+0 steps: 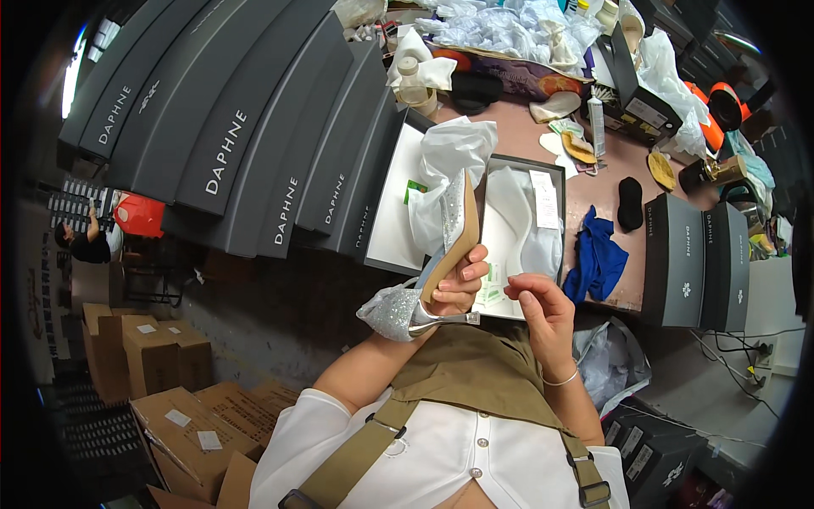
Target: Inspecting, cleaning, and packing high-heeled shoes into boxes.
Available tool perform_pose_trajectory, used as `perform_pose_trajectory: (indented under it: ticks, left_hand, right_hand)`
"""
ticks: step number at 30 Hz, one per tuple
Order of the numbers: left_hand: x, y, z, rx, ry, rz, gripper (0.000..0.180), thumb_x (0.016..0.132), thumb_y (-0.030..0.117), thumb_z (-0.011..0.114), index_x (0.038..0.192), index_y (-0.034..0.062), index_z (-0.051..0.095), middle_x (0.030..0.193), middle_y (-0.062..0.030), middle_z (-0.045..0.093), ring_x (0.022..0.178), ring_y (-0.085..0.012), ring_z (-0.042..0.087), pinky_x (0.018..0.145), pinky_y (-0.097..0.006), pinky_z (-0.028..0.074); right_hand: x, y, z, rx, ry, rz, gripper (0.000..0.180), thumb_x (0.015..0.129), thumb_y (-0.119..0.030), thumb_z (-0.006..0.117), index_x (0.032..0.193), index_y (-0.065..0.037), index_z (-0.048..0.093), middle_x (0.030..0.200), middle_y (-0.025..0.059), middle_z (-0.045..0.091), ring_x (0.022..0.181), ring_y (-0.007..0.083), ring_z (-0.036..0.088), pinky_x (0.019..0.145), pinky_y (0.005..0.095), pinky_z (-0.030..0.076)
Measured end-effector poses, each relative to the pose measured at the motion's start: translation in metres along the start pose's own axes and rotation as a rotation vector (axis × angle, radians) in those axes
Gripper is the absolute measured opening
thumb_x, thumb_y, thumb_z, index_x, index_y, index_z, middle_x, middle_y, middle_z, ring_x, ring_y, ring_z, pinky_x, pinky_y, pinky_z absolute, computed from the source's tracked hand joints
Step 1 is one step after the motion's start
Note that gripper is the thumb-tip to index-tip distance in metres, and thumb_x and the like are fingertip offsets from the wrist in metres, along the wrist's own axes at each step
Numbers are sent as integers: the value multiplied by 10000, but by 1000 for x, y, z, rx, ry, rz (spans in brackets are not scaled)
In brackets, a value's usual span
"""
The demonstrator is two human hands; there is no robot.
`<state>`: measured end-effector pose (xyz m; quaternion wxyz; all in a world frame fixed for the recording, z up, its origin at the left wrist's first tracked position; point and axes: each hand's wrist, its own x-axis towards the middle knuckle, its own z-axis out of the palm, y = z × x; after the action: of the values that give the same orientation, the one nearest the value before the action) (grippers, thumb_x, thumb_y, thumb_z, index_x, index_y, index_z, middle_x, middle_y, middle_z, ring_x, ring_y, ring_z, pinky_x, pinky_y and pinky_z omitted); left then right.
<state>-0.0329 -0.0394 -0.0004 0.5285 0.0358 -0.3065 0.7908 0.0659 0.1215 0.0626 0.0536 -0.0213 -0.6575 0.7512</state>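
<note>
My left hand (462, 284) is closed around a silver glitter high-heeled shoe (456, 242), its tan sole turned toward me. The toe points away and the thin heel sticks out to the right below my fingers. Behind the toe lies crumpled white tissue paper (458, 140), partly in the white-lined box lid (386, 225). Beside it sits the open shoe box (560, 170), holding more white paper and a white printed card (544, 199). My right hand (549, 318) hovers at the box's near edge, fingers loosely bent and apart, with nothing visible in them.
Dark grey shoe boxes (280, 161) are stacked high at the left; more boxes (678, 263) stand at the right. A blue cloth (600, 259) and a black brush-shaped item (630, 204) lie on the table. Cardboard cartons (191, 433) stand lower left. Another person (89, 242) is far left.
</note>
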Motion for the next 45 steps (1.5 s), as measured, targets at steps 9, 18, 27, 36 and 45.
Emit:
perform_pose_trajectory:
  ticks: [9,18,27,36,45]
  left_hand:
    - [6,-6,3,76,87,27,280,1016,204,362,993,-75,376,854,-183,484,541,-167,532,399,-205,524]
    - [17,-24,16,841,1017,510,409,973,464,429,1051,73,521,879,-65,579,722,-151,574,635,-282,507]
    - [5,-10,26,1170,630,585,595,932,543,445,1361,135,393,1352,-54,471,1283,-227,410,1048,-434,351]
    - [7,-11,27,1134,812,669,478,921,382,580,1278,80,484,1227,-35,562,1141,-170,533,984,-350,428]
    - [10,-3,29,1006,985,709,393,905,363,608,1189,99,543,1106,-17,623,1004,-143,614,831,-291,531]
  right_hand:
    - [-9,-13,9,-215,-140,-109,310,807,-148,713,1050,14,607,953,120,619,856,206,615,785,297,484]
    - [6,-48,34,-803,-408,-476,732,623,-163,841,1269,-73,510,1420,223,345,1303,414,358,1026,498,354]
    - [4,3,-49,993,143,517,742,874,-651,424,1230,-4,492,1183,217,576,1038,384,607,832,474,551]
    - [-4,27,-39,1066,169,591,840,877,-692,352,1356,-2,379,1245,251,529,1056,438,583,796,454,569]
    - [-4,38,-36,1243,87,632,791,881,-695,340,1360,-68,411,1198,228,575,1015,426,611,790,488,568]
